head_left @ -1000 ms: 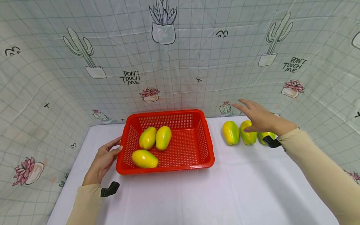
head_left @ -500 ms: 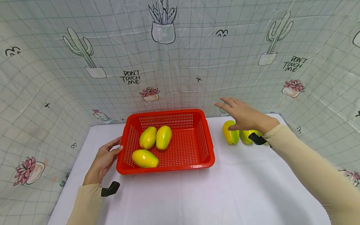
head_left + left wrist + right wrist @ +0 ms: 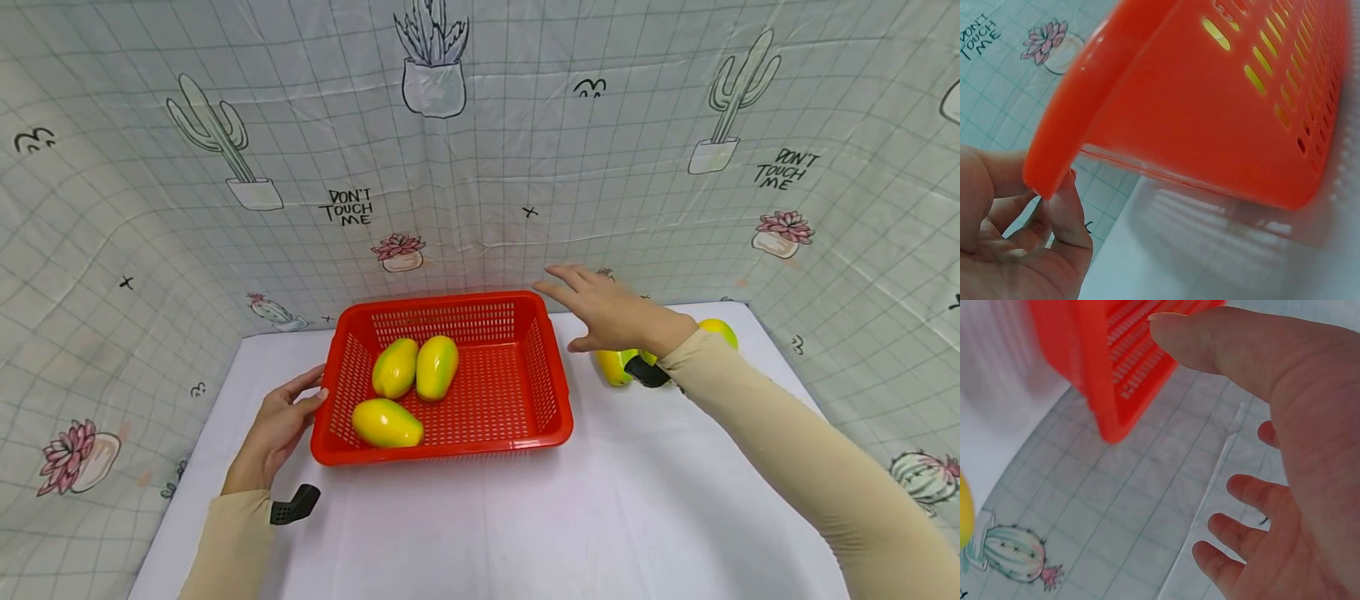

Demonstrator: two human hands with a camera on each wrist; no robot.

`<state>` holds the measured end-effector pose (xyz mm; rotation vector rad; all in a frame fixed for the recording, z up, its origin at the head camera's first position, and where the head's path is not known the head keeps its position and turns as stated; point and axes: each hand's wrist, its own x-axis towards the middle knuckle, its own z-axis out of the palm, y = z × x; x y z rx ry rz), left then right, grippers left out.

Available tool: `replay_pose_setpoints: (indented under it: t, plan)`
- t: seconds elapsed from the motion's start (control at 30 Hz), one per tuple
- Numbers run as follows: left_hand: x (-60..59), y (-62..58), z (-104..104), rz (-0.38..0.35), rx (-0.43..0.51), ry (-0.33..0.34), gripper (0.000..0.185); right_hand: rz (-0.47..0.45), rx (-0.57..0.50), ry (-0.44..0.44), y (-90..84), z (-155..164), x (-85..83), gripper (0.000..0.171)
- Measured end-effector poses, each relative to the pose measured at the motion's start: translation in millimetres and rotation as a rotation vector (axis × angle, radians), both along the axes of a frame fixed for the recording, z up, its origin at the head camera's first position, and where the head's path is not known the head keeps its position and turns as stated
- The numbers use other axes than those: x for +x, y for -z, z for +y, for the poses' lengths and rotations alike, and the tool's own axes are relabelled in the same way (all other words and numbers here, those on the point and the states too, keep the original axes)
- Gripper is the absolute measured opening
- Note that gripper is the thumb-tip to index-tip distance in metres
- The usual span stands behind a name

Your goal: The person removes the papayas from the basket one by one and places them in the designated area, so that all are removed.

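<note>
Basket: red slotted plastic basket [image 3: 525, 383] sits on the white table [image 3: 525, 517], near its back edge, long side toward the person.
Contents: three yellow-green mangoes [image 3: 412, 368] lie inside, all in the left half; two rest side by side and touching, the third lies crosswise in front of them.
Left hand: left hand [image 3: 276, 429] rests at the basket's left rim, fingers curled lightly with the tips against the rim's edge; the left wrist view shows a fingertip [image 3: 1063, 206] tucked under the lip, a contact that appears to steady the basket against sliding.
Right hand: right hand [image 3: 611, 312] hovers in the air with fingers spread and straight, empty, palm down, just past the basket's right back corner; it holds nothing and touches nothing that can be seen.
Loose fruit: mangoes on the table [image 3: 615, 367] lie to the right of the basket, largely hidden beneath the right wrist; one more [image 3: 718, 332] shows behind the sleeve.
Backdrop: gridded cloth printed with cacti [image 3: 217, 125] hangs behind and around the table.
</note>
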<state>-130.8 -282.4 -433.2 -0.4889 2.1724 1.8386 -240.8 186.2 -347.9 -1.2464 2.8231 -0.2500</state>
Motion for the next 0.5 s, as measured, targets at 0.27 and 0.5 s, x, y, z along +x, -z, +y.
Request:
replay_pose_setpoints:
  t: [0.27, 0.5]
  plan:
    - [-0.6, 2.1, -2.3, -0.006, 0.005, 0.002, 0.061, -0.006, -0.026, -0.042, 0.7, -27.5, 2.4, 0.099]
    - [-1.1, 0.8, -2.5, -0.003, 0.005, 0.006, 0.061, -0.046, 0.04, -0.015, -0.3, -49.5, 3.4, 0.1]
